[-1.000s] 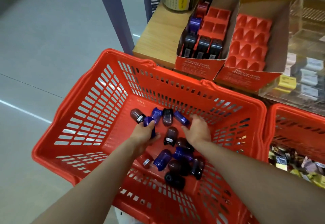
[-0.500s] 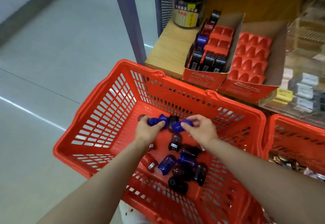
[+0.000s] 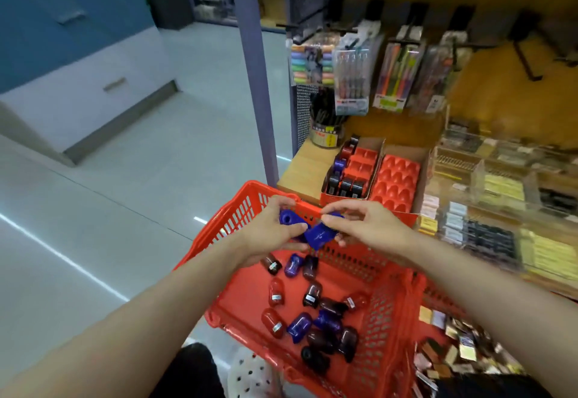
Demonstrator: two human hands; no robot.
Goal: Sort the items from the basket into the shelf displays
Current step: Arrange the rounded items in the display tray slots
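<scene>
The basket [image 3: 237,219] at the lower centre of the frame is glossy red plastic lattice. The pencil sharpeners [image 3: 298,325] in it are smooth, translucent plastic in blue, red and dark tones with paper labels. At centre right, the display boxes [image 3: 341,202] look like matt cardboard holding shiny red plastic trays [image 3: 395,181]. The shelf [image 3: 300,166] is pale wood. The floor [image 3: 150,178] at left is polished and reflective.

text: none legible | box fronts [image 3: 343,202], pen cup label [image 3: 327,138]: blurred
</scene>
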